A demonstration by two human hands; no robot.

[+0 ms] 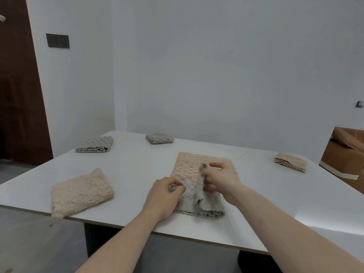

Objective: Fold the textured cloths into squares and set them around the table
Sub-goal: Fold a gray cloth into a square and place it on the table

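A grey textured cloth (199, 203) lies partly folded near the front edge of the white table (137, 166). It overlaps a beige cloth (189, 162) spread flat behind it. My left hand (163, 196) pinches the grey cloth's left corner. My right hand (220, 180) grips its other corner and lifts it off the table. Folded cloths sit around the table: beige (80, 192) at front left, grey (95, 144) at back left, grey (159, 138) at the back, beige (291, 162) at right.
A cardboard box (346, 154) stands off the table's right side. A dark wooden door (17, 95) is at the left, and white walls are behind the table. The table's front edge runs just below my hands.
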